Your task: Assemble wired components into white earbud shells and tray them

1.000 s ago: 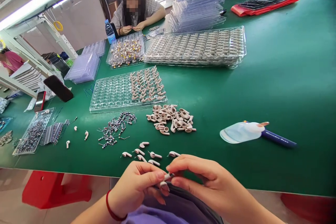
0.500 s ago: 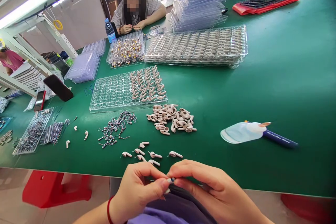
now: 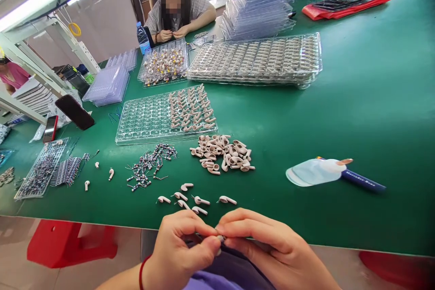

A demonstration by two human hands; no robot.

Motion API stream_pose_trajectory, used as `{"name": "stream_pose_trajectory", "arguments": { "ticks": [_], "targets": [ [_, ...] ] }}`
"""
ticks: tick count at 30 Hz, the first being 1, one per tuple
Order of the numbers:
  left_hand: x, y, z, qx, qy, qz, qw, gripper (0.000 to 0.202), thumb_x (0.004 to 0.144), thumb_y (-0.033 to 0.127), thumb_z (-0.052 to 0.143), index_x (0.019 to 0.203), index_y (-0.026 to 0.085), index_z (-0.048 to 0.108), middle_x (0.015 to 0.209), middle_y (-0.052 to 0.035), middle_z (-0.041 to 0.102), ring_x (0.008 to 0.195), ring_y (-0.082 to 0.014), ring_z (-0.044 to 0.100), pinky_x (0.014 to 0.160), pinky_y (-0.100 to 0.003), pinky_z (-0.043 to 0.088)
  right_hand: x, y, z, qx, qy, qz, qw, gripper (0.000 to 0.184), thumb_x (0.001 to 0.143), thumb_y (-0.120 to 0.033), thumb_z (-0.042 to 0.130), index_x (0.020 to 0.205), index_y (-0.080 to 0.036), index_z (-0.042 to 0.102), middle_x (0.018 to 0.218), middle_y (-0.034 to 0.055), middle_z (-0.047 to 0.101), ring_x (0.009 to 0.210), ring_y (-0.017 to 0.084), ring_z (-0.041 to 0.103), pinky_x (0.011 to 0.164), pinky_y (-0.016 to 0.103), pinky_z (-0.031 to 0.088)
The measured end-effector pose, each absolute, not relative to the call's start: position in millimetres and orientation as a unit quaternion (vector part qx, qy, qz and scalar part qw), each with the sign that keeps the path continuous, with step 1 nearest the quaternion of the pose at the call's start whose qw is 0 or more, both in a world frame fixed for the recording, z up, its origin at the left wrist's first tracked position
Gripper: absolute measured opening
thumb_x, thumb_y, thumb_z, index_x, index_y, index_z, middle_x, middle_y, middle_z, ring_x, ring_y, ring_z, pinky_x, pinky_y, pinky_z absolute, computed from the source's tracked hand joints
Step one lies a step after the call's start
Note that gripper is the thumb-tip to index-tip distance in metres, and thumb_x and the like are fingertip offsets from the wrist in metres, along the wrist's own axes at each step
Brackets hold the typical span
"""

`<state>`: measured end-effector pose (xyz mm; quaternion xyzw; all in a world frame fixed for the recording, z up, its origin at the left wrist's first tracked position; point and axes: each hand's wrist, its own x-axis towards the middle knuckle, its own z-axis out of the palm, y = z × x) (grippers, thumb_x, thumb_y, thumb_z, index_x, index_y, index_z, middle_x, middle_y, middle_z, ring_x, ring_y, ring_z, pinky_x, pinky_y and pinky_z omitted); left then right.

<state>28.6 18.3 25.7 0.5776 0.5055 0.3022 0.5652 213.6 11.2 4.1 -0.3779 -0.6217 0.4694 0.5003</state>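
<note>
Just over the table's near edge, my left hand (image 3: 188, 244) pinches a small white earbud shell (image 3: 220, 238) between thumb and fingers. Most of the shell is hidden by the fingertips. My right hand (image 3: 261, 240) is closed in a pinch at the shell's other end, fingertips touching the left ones; whatever tiny part lies between them cannot be made out. In front of my hands lie several loose earbud shells (image 3: 201, 200) with thin wires sticking out. Behind these are a heap of shells (image 3: 224, 153) and a pile of small wired components (image 3: 151, 165).
A clear tray (image 3: 142, 120) partly filled with shells lies mid-table, with stacked full trays (image 3: 254, 61) behind. At right, a glue bottle (image 3: 316, 171) rests on a dark blue tool (image 3: 363, 181). Phones (image 3: 74, 112) and more components are left. A co-worker (image 3: 180, 13) sits opposite.
Both hands stay together in nearly the same place. My left thumb has shifted slightly over the shell, and the dark part at its end is now covered by the fingertips.
</note>
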Motion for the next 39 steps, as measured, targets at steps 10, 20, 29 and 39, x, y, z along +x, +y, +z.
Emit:
{"name": "stream_pose_trajectory", "arguments": {
  "ticks": [10,20,29,39],
  "targets": [
    [25,23,24,0.617,0.485,0.286,0.55,0.028,0.081,0.041,0.068,0.078,0.016,0.08,0.07,-0.0084,0.068,0.06,-0.0146,0.056,0.057,-0.024,0.043,217,11,1,-0.384,-0.64,0.449,0.491,0.013,0.09,-0.029,0.062,0.088,-0.025,0.075,0.08,0.0033,0.073,0.068,0.014,0.07,0.062,0.017,0.057],
    [42,104,17,0.863,0.434,0.09,0.242,0.018,0.088,0.028,0.063,0.086,0.02,0.079,0.079,-0.0078,0.072,0.08,-0.0223,0.06,0.073,-0.032,0.047,214,139,-1,-0.462,-0.806,0.229,0.29,0.019,0.095,-0.016,0.05,0.094,-0.018,0.069,0.096,0.0064,0.071,0.092,0.019,0.067,0.086,0.033,0.054],
    [15,129,20,0.845,0.486,0.111,0.192,0.014,0.087,0.024,0.065,0.089,0.023,0.078,0.088,-0.0051,0.071,0.085,-0.0208,0.062,0.079,-0.032,0.049,163,213,-11,-0.391,-0.887,0.22,0.112,0.028,0.096,-0.033,0.058,0.119,-0.018,0.059,0.121,0.0085,0.061,0.101,0.02,0.062,0.086,0.041,0.054],
    [-21,169,19,0.783,0.541,0.197,0.235,0.019,0.078,0.013,0.068,0.093,0.02,0.077,0.087,-0.004,0.07,0.084,-0.0205,0.064,0.082,-0.033,0.05,176,213,-9,-0.383,-0.881,0.254,0.111,0.029,0.095,-0.033,0.059,0.118,-0.016,0.059,0.121,0.0088,0.06,0.102,0.021,0.062,0.087,0.041,0.053]
  ]
}}
